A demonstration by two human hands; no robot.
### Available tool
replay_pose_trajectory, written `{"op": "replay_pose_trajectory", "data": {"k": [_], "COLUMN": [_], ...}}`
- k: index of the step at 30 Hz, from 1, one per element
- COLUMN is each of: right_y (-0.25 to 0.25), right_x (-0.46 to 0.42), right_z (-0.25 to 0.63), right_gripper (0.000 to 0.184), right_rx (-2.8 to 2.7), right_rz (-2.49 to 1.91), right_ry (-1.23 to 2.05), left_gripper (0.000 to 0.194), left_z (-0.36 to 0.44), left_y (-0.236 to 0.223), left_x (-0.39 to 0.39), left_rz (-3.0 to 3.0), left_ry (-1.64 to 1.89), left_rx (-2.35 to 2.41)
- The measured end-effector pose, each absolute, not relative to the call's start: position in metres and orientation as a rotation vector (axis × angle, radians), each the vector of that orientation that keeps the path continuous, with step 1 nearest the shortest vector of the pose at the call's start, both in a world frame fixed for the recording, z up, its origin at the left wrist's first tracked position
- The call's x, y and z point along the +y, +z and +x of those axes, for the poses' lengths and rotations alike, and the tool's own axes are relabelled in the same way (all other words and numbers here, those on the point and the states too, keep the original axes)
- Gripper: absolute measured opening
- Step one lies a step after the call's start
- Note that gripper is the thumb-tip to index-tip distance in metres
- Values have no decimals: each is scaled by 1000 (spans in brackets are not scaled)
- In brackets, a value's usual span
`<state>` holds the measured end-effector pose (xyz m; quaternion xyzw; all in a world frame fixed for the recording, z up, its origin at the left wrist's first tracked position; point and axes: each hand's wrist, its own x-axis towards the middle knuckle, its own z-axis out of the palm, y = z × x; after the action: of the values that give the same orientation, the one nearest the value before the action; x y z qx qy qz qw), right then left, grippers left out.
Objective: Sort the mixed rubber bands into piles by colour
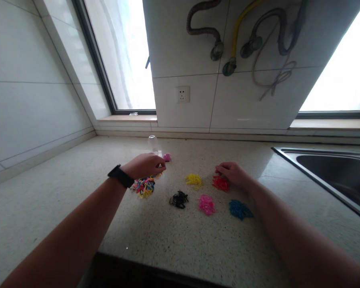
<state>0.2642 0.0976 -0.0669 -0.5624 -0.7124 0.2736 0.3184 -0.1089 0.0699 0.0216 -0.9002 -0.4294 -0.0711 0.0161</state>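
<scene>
My left hand (147,165), with a black watch (121,176) on its wrist, hovers over a mixed pile of coloured rubber bands (144,187). Its fingers are curled into a pinch; whatever they hold is too small to make out. At the red rubber bands (221,183), my right hand (231,172) has thumb and fingers pressed together, and its contents are hidden. Between the hands lies a heap of yellow rubber bands (193,181). Nearer me are separate heaps of black rubber bands (179,199), pink rubber bands (207,204) and blue rubber bands (240,209).
Behind my left hand stand a clear plastic container (153,145) and a small pink object (167,157). A steel sink (300,160) is set into the speckled countertop (156,236) at right. The tiled wall has a socket (183,94) and hoses (235,32).
</scene>
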Motion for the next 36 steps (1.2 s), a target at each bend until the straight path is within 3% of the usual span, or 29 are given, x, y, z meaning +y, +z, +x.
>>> {"op": "replay_pose_trajectory", "data": {"k": [8, 22, 36], "right_y": [-67, -66, -71], "right_x": [97, 95, 97], "right_z": [264, 262, 263], "right_gripper": [41, 42, 41], "right_rx": [-1882, -1887, -1895], "right_rz": [-1469, -1465, -1465], "right_ry": [701, 686, 689], "left_gripper": [34, 21, 16], "left_z": [-152, -150, -93], "left_y": [-2, -1, 38], "left_x": [96, 98, 52], "left_rz": [-2818, -2911, -3209], "left_ry": [-7, -82, -511], "left_rx": [-1495, -1486, -1224]}}
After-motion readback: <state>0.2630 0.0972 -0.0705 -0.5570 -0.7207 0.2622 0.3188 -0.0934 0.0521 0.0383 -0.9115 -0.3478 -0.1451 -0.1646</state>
